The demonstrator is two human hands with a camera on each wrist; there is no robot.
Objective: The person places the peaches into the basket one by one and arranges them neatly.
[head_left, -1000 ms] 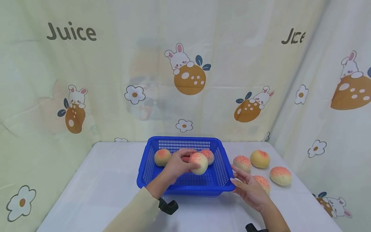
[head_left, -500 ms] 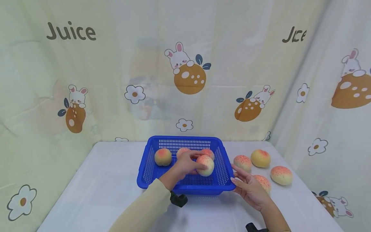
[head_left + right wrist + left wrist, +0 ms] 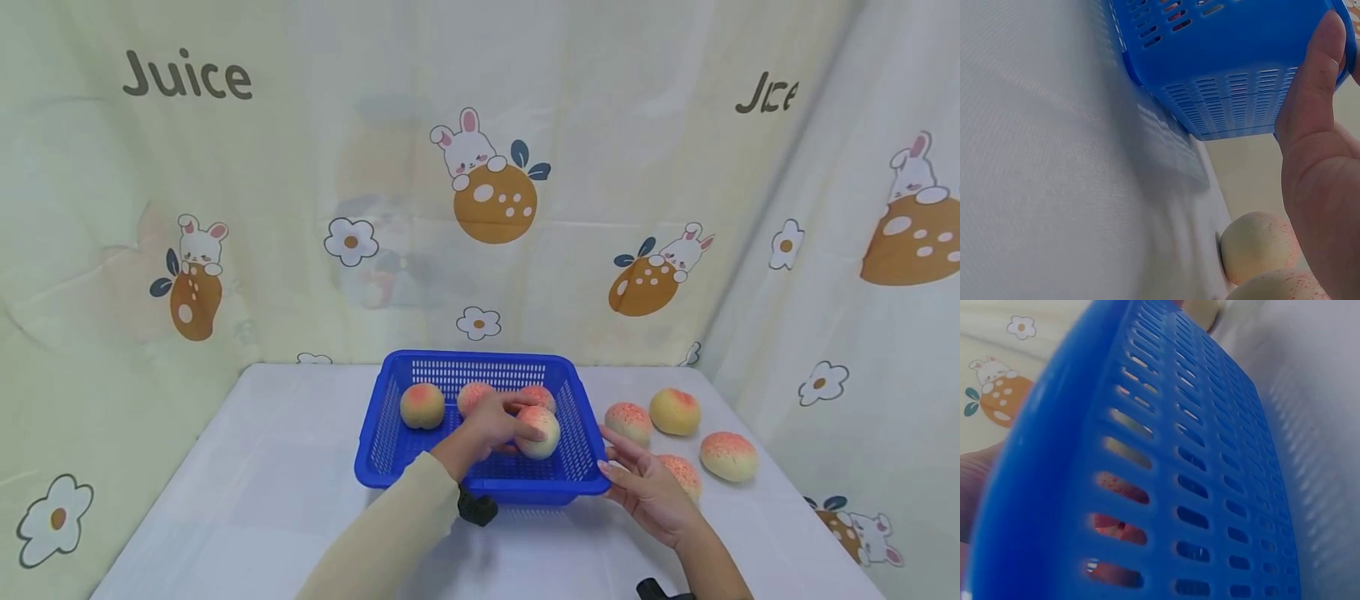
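Observation:
A blue perforated plastic basket (image 3: 517, 486) stands on the table. Low inside its right part, my left hand (image 3: 487, 425) holds a pink-and-cream peach (image 3: 542, 442) with thumb and fingers; whether that peach touches the basket floor I cannot tell. Behind it in the basket lie a yellow peach (image 3: 422, 406) and two pinkish peaches, one at the middle (image 3: 472, 397) and one at the right (image 3: 540, 395). My right hand (image 3: 647, 493) grips the basket's front right corner, its thumb on the rim in the right wrist view. The basket wall (image 3: 1166, 456) hides most of the left wrist view.
Right of the basket, several peaches rest on the white table (image 3: 225, 483): a yellow one (image 3: 675, 412), a pinkish one (image 3: 628, 422), a larger one (image 3: 729, 456), and one (image 3: 681, 475) partly behind my right hand. A printed curtain (image 3: 300, 167) encloses the back and sides.
My left hand has moved right and slightly down with its peach, uncovering the pinkish peach at the basket's middle. The right hand stays at the corner.

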